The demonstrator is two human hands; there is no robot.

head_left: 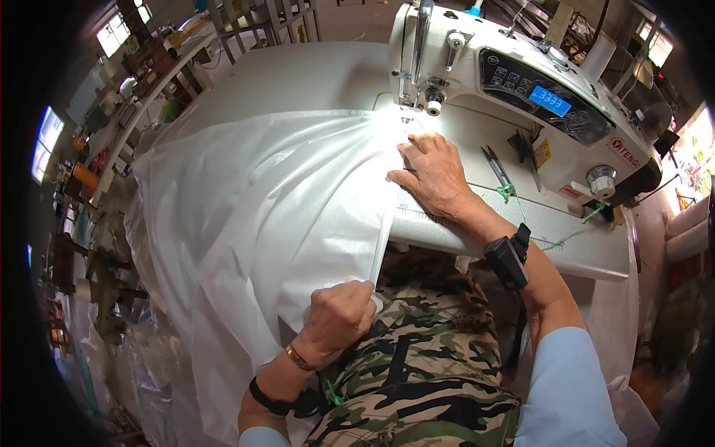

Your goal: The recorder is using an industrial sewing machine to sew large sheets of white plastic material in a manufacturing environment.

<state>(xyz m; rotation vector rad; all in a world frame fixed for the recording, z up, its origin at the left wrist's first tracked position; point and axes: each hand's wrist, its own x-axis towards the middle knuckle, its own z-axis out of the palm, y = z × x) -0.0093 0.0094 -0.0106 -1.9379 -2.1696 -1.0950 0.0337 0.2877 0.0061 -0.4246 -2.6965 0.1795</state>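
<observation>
At sewing machine point(514, 82), left hand point(339, 316) clamped on white fabric point(261, 216); right hand point(436, 175) grip unclear.

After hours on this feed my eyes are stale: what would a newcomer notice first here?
Probably the broad white sheet spread across the left and centre, its upper right corner running into a bright glow beneath the white sewing machine at upper right. Next, the right hand beside that glow, and the left hand closed on the sheet's edge, lower down, by the camouflage clothing.
</observation>
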